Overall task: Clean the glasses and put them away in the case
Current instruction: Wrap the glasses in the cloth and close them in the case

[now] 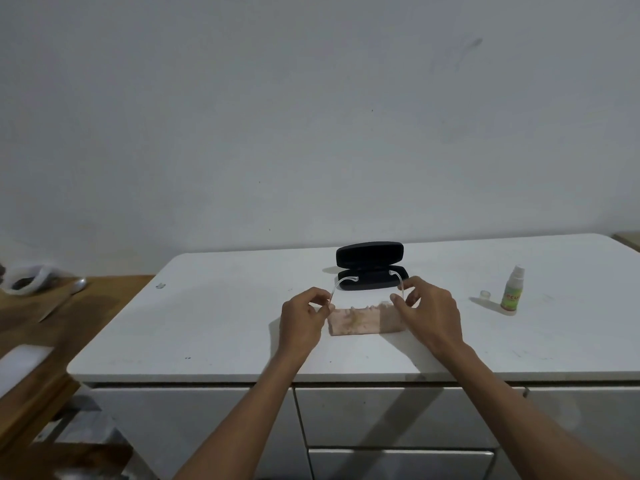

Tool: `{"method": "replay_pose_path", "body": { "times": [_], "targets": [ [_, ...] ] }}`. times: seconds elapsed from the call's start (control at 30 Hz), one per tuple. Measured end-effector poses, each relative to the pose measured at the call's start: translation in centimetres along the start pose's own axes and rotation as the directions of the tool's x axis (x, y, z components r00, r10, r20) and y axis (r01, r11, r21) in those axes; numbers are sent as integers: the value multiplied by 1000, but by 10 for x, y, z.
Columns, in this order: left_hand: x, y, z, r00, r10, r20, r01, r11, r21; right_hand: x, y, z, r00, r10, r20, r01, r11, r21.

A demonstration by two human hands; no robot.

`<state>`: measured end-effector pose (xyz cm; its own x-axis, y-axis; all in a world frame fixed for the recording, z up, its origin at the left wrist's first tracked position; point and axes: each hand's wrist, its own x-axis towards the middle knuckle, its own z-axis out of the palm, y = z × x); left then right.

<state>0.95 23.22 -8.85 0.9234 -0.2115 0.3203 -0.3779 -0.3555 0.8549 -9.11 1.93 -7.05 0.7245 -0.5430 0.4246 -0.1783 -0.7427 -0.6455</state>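
Clear-framed glasses are held just above the white countertop, their temples unfolded and pointing away from me toward the case. My left hand pinches the left temple near its hinge. My right hand pinches the right temple the same way. The lenses are hard to make out against a pinkish cleaning cloth lying flat under and between my hands. A black hard case stands with its lid raised just behind the glasses.
A small spray bottle with a green label stands to the right, its clear cap beside it. A wooden surface with white items adjoins on the left. Drawers sit below the counter's front edge.
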Motion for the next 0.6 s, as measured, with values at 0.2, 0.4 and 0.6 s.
{"method": "replay_pose_path", "body": {
  "times": [0.2, 0.4, 0.6],
  "targets": [
    [-1, 2, -1, 997, 73, 35, -75, 996, 55, -2, 7, -2, 991, -115, -68, 122, 987, 106],
    [-2, 5, -3, 954, 235, 187, -284, 906, 312, 2, 8, -3, 997, -73, -24, 77, 973, 220],
    [-2, 11, -3, 927, 201, 317, -319, 867, 382, 3, 10, -3, 994, -111, 0, 108, 972, 211]
  ]
}}
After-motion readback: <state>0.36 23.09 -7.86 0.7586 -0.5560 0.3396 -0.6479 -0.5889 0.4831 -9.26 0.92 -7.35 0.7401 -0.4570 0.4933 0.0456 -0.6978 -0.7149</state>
